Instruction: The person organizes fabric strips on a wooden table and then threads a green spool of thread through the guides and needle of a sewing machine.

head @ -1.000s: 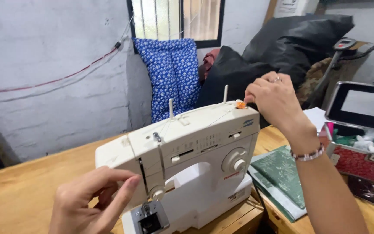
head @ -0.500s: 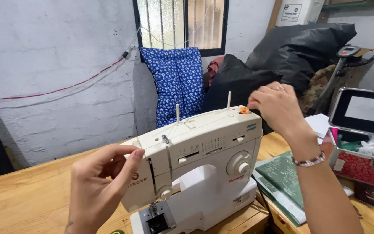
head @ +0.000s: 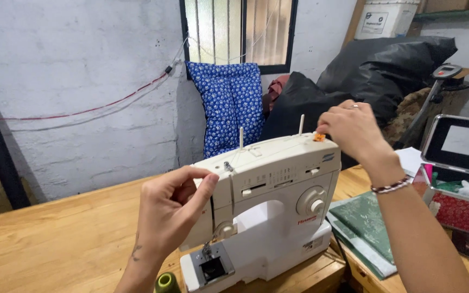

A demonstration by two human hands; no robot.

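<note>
- Head view: a white sewing machine (head: 261,209) stands on a wooden table (head: 55,233), its long axis running left to right across the view, needle end at the left, handwheel end at the right.
- The left hand (head: 172,214) is at the needle end, thumb and forefinger pinched together just beside the top thread guide (head: 227,166). A thin thread seems to be held there, though it is too fine to be sure.
- The right hand (head: 354,130) is at the far right of the top, fingers curled and pinched around a small orange piece (head: 319,137) beside the right spool pin (head: 301,123).
- The left spool pin (head: 241,137) stands bare between the hands, which are well apart, one at each end.
- A green spool (head: 165,282) sits by the left wrist, nearer that hand.
</note>
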